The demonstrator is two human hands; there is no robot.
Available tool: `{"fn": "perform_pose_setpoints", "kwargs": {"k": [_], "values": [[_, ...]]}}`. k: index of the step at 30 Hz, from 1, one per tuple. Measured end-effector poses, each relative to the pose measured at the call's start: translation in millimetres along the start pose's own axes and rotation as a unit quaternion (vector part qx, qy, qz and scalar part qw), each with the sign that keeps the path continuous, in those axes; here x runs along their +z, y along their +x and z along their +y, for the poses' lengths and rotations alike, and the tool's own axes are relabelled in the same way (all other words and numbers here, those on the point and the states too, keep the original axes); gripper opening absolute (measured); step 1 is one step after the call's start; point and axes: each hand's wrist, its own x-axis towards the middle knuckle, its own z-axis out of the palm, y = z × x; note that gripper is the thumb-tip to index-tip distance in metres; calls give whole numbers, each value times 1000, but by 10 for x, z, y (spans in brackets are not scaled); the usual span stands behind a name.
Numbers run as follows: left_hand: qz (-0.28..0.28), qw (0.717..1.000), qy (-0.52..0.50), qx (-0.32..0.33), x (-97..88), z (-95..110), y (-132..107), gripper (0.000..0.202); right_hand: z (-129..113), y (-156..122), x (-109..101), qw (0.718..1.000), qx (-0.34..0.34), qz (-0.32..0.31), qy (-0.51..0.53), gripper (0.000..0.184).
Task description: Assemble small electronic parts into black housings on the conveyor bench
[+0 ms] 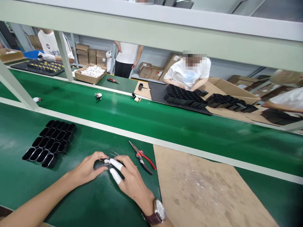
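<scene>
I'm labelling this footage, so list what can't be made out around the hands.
In the head view:
Underside of the small black part: hidden by the left hand and right hand around it.
Time on the wristwatch: too small and blurred.
Inner bottoms of the black cases: lost in darkness.
Near end of the brown board: cut off by the bottom edge.

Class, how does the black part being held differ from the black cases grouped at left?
Inside: the black part shows white material, while the black cases look dark within. Pose: the black part sits in the grip of the left hand and right hand; the black cases stand in rows on the green table. Both are black outside.
</scene>
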Motion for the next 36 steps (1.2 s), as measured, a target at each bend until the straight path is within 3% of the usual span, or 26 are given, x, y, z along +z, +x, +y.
{"fn": "perform_pose_setpoints", "kwargs": {"k": [4, 9, 15, 25, 29, 32, 36], "values": [[-17, 1000, -1, -10, -9, -8, -6, 34, -61, 41, 24, 999, 7, -44, 22, 40], [-19, 1000, -10, -16, -9, -23, -12, 33, -46, 65, 49, 997, 13, -45, 57, 41], [-31, 999, -3, -24, 31, -89, -36, 34, -37, 30, 97, 998, -10, -53, -18, 44], [-36, 999, -13, -32, 12, -16, -26, 24, -34, -33, 150, 999, 7, -35, 39, 46], [-30, 999, -16, -33, 16, -14, -22, 23, 20, -62, 157, 994, 33, 18, 101, 41], [-17, 1000, -5, -5, 24, -29, -20, 23, 49, -72, 152, 994, 20, 23, 103, 37], [-14, 995, 13, 101, 21, -30, 9, 22, 70, -79, 155, 996, 6, 10, 90, 34]]}}
